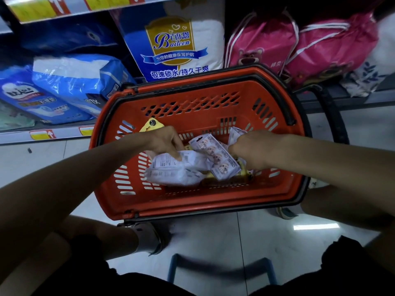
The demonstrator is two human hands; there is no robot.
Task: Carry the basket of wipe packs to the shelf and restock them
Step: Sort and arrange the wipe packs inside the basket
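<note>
On the floor, hard against the front edge of the bottom shelf, stands the orange basket with its black handles folded down on the rim. So the carrying looks done and the restocking is the step in hand. Big blue nappy bags and pink drawstring bags fill the shelf behind the basket's far edge.

The wipe packs lie in a loose heap on the basket's bottom, from the middle toward its near right corner. The plain white ones are to the left and the printed ones are across the top. A yellow gadget leans in the far left corner.

Both hands are down inside the basket. The left hand has its fingertips on a white pack. I cannot tell whether its grip is closed, since the thumb is hidden. The right hand has its grip curled tight, seemingly clamped on one of the packs that pokes up behind the knuckles.

To do this well, gather packs that face the same way, a flat few per hand. Lift them straight up clear of the rim so none snags the slotted wall. The soft packs will likely slip if pinched by a corner, so hold each across its width.
</note>
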